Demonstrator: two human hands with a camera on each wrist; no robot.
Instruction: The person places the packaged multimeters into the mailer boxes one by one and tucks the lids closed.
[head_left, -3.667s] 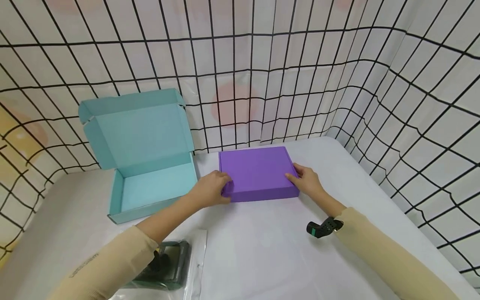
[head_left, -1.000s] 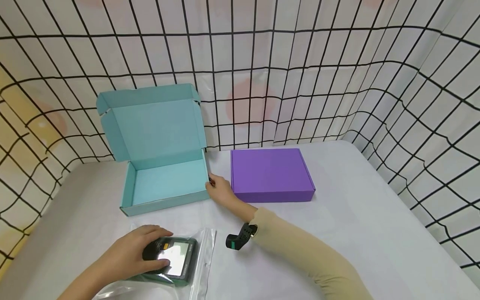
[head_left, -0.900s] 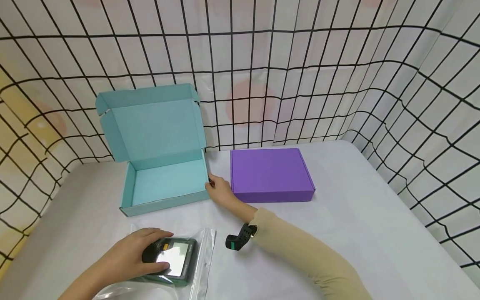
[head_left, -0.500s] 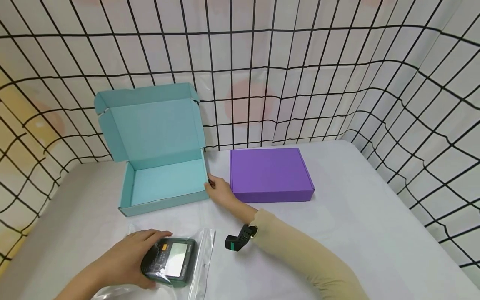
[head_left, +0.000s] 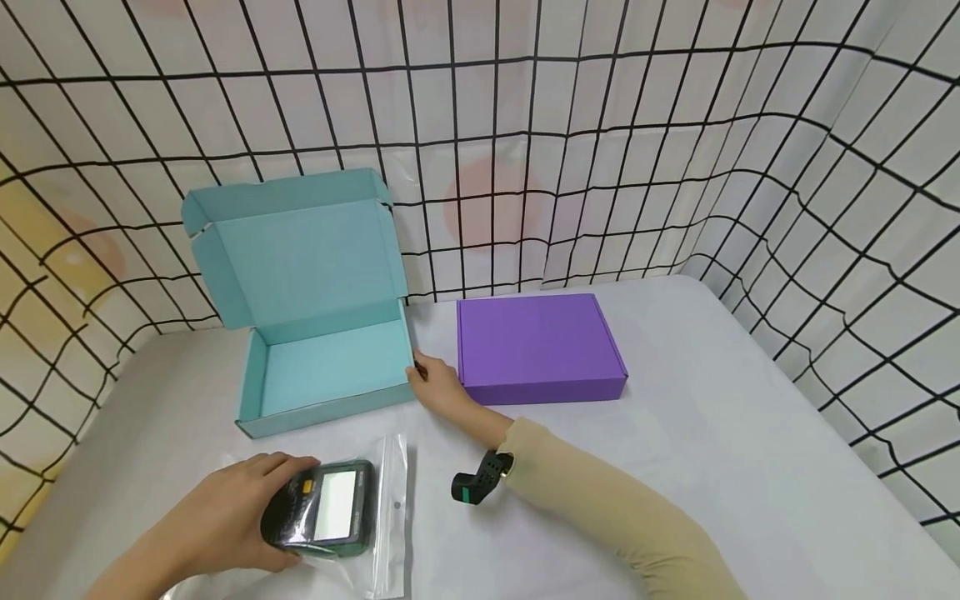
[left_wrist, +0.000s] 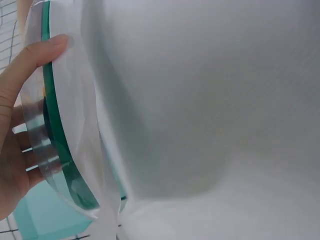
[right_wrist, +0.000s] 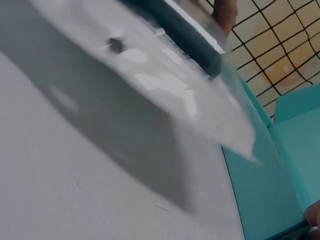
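Observation:
My left hand (head_left: 236, 508) grips a handheld multimeter (head_left: 335, 504) with a green case, black face, pale screen and orange button. It is inside a clear zip bag (head_left: 390, 517). In the left wrist view my thumb and fingers span the multimeter's green edge (left_wrist: 59, 125) through the plastic. The bag (right_wrist: 165, 85) hangs over its shadow in the right wrist view, raised off the table. My right hand (head_left: 441, 390) holds the right side of an open turquoise cardboard box (head_left: 322, 408); its lid stands up and nothing lies inside. Some right fingers are hidden.
A closed purple box (head_left: 540, 346) lies just right of my right hand. The white-covered table (head_left: 697, 433) is bordered by black wire mesh (head_left: 495, 142) at the back and sides. A black strap (head_left: 480, 479) hangs from my right wrist.
Both hands have left the purple box. My left hand took hold of the bagged multimeter and has lifted it, shifting slightly left. My right hand went to the turquoise box and stays there.

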